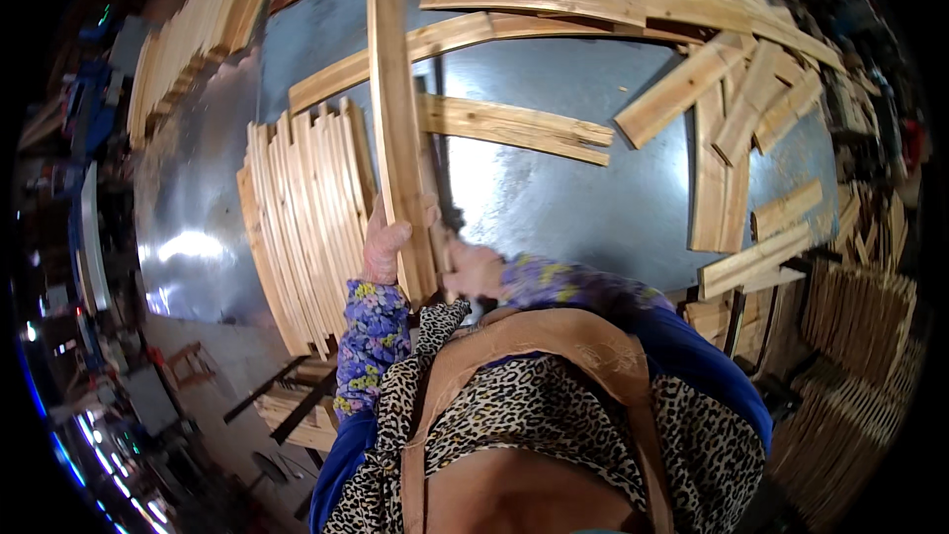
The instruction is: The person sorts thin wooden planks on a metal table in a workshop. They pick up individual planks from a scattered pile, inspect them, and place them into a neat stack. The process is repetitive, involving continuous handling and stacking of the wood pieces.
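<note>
A long wooden board (pixel 395 119) stands tilted in front of me, its far end raised over the metal table. Wrapped around its near part is my left hand (pixel 384 245), thumb across the board's face. Just right of the board's near end is my right hand (pixel 474 269), smeared by motion; I cannot tell if it holds anything. A narrow brownish strip along the board's right side is too blurred to name. To the left, a row of wooden boards (pixel 306 208) is packed side by side. A board with a split end (pixel 524 126) lies beyond my right hand.
The shiny metal table (pixel 563 208) carries loose boards (pixel 682 94) heaped at the far right and a stack of boards (pixel 203 30) at the far left. More stacked wood (pixel 860 316) stands off the right edge. A small stool (pixel 188 364) is on the floor at left.
</note>
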Demonstrator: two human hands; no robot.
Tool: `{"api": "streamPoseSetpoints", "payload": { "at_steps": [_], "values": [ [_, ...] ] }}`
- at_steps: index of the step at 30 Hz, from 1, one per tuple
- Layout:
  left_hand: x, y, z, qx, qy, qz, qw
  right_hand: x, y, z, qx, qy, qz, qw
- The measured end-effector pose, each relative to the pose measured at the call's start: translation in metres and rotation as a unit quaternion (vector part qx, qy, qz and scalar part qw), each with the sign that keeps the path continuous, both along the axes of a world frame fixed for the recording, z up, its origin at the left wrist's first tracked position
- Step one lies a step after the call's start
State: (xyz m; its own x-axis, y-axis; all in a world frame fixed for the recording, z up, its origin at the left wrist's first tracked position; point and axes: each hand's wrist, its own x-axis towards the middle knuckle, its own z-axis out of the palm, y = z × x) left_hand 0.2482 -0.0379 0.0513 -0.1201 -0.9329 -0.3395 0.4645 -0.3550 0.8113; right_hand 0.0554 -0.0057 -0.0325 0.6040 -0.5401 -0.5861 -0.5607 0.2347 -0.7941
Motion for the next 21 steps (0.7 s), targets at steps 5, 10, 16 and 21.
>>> {"api": "streamPoseSetpoints", "payload": {
  "at_steps": [5, 10, 16, 21],
  "values": [
    [-0.034, 0.019, 0.029, 0.009, 0.081, -0.032, 0.996, 0.030, -0.003, -0.009, -0.318, -0.097, 0.058, 0.941],
    [-0.021, 0.009, 0.002, 0.107, -0.011, 0.077, 0.991, -0.101, -0.168, 0.017, -0.530, 0.230, -0.031, 0.816],
    [-0.010, 0.006, 0.000, 0.139, -0.026, 0.122, 0.982, -0.166, -0.184, 0.020, -0.411, 0.317, -0.013, 0.855],
    [0.115, -0.144, 0.001, -0.001, -0.248, 0.116, 0.962, -0.129, -0.161, 0.006, -0.403, 0.349, -0.050, 0.844]
  ]
}}
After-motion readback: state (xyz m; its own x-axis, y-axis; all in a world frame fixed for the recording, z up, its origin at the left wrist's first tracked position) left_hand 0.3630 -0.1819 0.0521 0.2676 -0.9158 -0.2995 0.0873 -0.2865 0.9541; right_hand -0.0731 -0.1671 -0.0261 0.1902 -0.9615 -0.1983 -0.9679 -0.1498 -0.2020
